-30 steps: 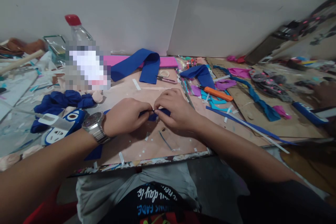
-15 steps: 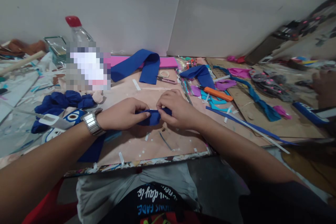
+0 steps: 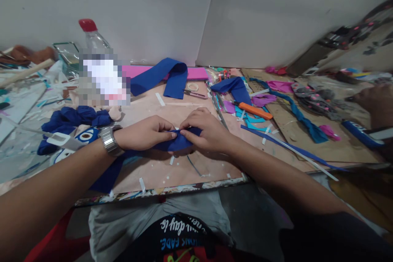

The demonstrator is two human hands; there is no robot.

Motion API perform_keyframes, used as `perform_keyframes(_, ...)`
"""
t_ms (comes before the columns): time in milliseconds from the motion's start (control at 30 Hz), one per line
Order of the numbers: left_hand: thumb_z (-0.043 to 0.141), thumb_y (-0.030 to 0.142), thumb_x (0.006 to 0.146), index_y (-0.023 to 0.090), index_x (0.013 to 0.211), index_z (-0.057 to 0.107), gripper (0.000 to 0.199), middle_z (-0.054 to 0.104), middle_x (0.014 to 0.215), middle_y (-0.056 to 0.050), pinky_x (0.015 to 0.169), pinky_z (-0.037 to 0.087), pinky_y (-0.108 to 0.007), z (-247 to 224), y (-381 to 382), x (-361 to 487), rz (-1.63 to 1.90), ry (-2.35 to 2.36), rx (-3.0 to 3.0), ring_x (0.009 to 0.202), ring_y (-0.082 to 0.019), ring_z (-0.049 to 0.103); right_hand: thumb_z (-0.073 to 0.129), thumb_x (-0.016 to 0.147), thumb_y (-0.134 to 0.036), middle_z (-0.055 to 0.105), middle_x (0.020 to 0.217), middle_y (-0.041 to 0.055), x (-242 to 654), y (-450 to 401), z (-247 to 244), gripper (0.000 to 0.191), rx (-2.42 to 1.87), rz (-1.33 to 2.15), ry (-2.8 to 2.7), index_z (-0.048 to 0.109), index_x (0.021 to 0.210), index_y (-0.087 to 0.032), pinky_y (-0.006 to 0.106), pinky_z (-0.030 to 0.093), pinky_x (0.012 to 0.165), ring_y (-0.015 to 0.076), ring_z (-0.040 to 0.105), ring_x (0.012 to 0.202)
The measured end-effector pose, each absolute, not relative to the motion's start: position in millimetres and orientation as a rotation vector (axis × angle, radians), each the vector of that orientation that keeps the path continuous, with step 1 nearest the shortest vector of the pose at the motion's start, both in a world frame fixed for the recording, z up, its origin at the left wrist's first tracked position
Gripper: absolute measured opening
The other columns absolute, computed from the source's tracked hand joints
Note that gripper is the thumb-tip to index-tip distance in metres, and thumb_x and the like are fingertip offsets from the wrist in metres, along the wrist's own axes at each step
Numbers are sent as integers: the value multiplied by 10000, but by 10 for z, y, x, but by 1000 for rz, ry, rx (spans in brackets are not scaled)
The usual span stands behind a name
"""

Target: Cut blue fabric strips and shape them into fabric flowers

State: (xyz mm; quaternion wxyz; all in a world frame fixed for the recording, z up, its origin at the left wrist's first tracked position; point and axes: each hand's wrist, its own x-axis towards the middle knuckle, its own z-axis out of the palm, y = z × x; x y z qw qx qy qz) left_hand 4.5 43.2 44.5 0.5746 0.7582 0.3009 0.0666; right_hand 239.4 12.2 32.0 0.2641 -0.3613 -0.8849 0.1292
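A strip of blue fabric point(image 3: 175, 143) is pinched between both hands above the middle of the work surface. My left hand point(image 3: 147, 132), with a metal watch on the wrist, grips its left part between thumb and fingers. Close beside it, my right hand point(image 3: 207, 132) holds the right part, the two thumbs nearly touching. A blue length of cloth point(image 3: 107, 176) hangs under my left forearm toward the table's front edge. Behind the hands, a folded blue strip point(image 3: 167, 74) lies over a pink sheet point(image 3: 196, 73).
Gathered blue cloth point(image 3: 75, 117) and a bottle with a red cap point(image 3: 88, 25) are at the left. An orange cutter point(image 3: 254, 110), a roll of tape point(image 3: 193, 86) and fabric scraps lie behind and right. Another person's hand point(image 3: 376, 102) is at the far right.
The two thumbs have come closer together, and more of the blue strip shows below them. The other person's hand at the far right has shifted left.
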Motion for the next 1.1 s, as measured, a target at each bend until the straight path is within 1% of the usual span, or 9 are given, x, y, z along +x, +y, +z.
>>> perform_keyframes(133, 558, 466, 994, 117, 914, 748, 405, 736, 817, -54, 632, 433, -250, 452, 442, 37, 134, 701, 1748, 676, -139, 579, 668, 947, -243, 790, 891, 22, 2376, 115, 319, 83, -944, 372, -2342, 744, 953, -210, 409, 400, 956, 199, 693, 868)
perform_keyframes(267, 543, 447, 1002, 124, 921, 743, 389, 729, 838, -44, 643, 425, -244, 455, 435, 42, 157, 709, 1802, 703, -136, 577, 685, 926, -213, 793, 876, 6, 2374, 121, 303, 60, -915, 327, -2318, 743, 942, -203, 412, 391, 963, 183, 696, 837)
perform_keyframes(400, 556, 432, 993, 137, 888, 729, 358, 681, 765, -12, 613, 391, -239, 453, 400, 60, 235, 777, 1934, 657, -120, 526, 656, 940, -221, 791, 880, 9, 2386, 130, 283, 83, -897, 228, -2359, 737, 950, -204, 423, 374, 966, 190, 692, 845)
perform_keyframes(567, 551, 378, 984, 139, 893, 744, 320, 773, 880, -61, 715, 482, -266, 469, 399, 55, 201, 703, 1728, 754, -155, 652, 625, 986, -250, 791, 919, 19, 2407, 119, 291, 121, -827, 155, -2400, 737, 1001, -209, 424, 369, 1000, 180, 691, 861)
perform_keyframes(667, 573, 377, 962, 143, 882, 744, 300, 784, 883, -73, 724, 508, -280, 495, 413, 48, 169, 723, 1673, 773, -174, 684, 625, 990, -245, 785, 924, 22, 2415, 106, 303, 117, -784, 145, -2404, 731, 1019, -207, 426, 376, 1012, 179, 692, 869)
perform_keyframes(767, 591, 392, 950, 141, 871, 740, 302, 760, 846, -62, 689, 486, -268, 509, 416, 48, 168, 753, 1731, 735, -161, 650, 601, 1007, -261, 786, 929, 23, 2417, 96, 315, 129, -789, 154, -2425, 723, 1008, -220, 430, 378, 1020, 182, 697, 885)
perform_keyframes(900, 555, 525, 980, 127, 863, 735, 452, 685, 759, -33, 586, 386, -241, 486, 410, 50, 217, 798, 1796, 637, -124, 530, 580, 1017, -266, 794, 951, 26, 2417, 92, 318, 148, -806, 161, -2426, 724, 1005, -235, 435, 372, 1028, 186, 700, 898)
perform_keyframes(967, 550, 531, 980, 129, 870, 730, 454, 673, 757, -24, 593, 379, -241, 467, 408, 51, 240, 817, 1822, 639, -122, 515, 591, 1011, -272, 797, 950, 23, 2416, 93, 316, 141, -823, 182, -2420, 728, 1011, -242, 440, 364, 1038, 190, 698, 899)
perform_keyframes(1100, 549, 469, 981, 138, 880, 728, 390, 693, 785, -21, 641, 397, -251, 452, 389, 65, 269, 826, 1924, 680, -134, 551, 609, 994, -269, 794, 916, 24, 2407, 92, 318, 136, -873, 233, -2413, 740, 1013, -237, 441, 360, 1031, 196, 691, 875)
